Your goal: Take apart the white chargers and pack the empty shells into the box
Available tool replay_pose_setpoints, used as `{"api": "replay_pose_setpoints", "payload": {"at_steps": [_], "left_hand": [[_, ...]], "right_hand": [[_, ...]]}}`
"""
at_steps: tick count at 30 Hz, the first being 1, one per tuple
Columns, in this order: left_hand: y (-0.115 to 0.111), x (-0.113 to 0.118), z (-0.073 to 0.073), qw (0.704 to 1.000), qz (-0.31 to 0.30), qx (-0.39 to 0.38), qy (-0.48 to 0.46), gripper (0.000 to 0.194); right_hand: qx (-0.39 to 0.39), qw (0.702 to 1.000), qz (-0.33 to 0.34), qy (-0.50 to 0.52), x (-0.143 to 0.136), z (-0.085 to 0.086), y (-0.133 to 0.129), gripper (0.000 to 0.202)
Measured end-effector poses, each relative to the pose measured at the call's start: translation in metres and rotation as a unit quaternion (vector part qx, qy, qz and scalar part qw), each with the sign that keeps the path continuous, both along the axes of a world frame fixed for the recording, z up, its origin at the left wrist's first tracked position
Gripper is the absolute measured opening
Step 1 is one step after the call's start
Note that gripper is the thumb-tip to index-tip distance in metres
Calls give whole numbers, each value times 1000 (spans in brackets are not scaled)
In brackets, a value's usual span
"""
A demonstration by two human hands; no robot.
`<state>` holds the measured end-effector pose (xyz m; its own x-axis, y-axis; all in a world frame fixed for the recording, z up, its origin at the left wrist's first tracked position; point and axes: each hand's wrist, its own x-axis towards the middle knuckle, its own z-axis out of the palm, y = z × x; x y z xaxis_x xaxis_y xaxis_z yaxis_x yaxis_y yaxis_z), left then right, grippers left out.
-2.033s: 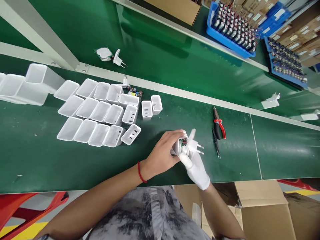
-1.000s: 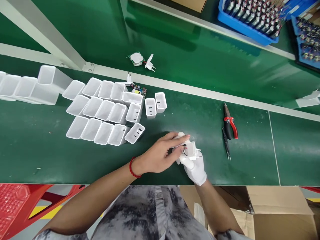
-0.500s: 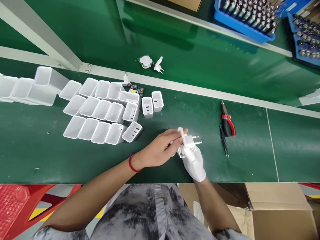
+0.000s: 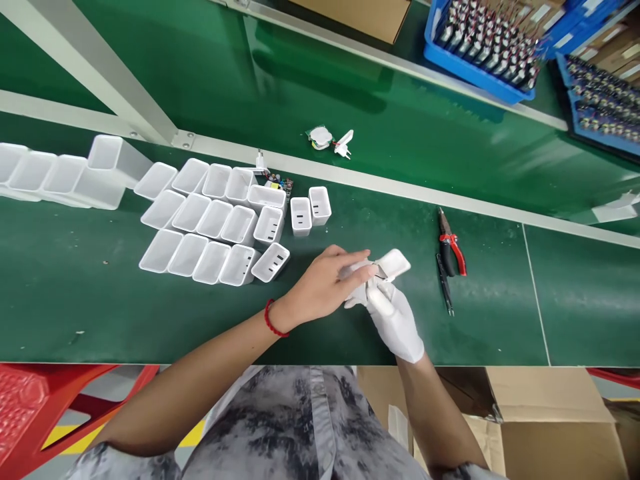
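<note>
Over the front part of the bench, my bare left hand (image 4: 330,283), with a red string bracelet at its wrist, lays its fingers and thumb on a white plug charger. The charger's flat end cap (image 4: 395,264) stands out to the right of my fingertips, tilted away from the body. My right hand (image 4: 395,323), in a white glove, is closed around the charger from below, thumb on top. Most of the charger's body is hidden between the two hands, and its prongs are out of sight.
Rows of open white charger housings (image 4: 210,261) stand to the left. Red-handled pliers (image 4: 453,250) and black tweezers (image 4: 445,283) lie to the right. A circuit board (image 4: 280,185) sits behind the housings. A blue tray (image 4: 475,73) of parts is on the shelf above.
The end cap has turned over: its prongs pointed right before, and now its flat face shows. Both hands have shifted slightly right, and the view has moved a little.
</note>
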<state>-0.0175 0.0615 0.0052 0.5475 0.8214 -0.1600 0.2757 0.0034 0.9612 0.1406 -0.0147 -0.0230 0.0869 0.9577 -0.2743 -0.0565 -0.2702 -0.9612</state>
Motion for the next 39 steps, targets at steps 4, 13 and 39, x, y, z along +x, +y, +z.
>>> {"api": "replay_pose_setpoints", "payload": {"at_steps": [4, 13, 39], "left_hand": [[1, -5, 11, 999, -38, -8, -25, 50], [-11, -1, 10, 988, 19, -97, -123, 38], [-33, -36, -22, 992, -31, 116, 41, 31]], "right_hand": [[-47, 986, 29, 160, 2, 9, 8, 56], [-105, 993, -50, 21, 13, 18, 9, 73], [250, 742, -75, -618, 42, -39, -22, 31]]}}
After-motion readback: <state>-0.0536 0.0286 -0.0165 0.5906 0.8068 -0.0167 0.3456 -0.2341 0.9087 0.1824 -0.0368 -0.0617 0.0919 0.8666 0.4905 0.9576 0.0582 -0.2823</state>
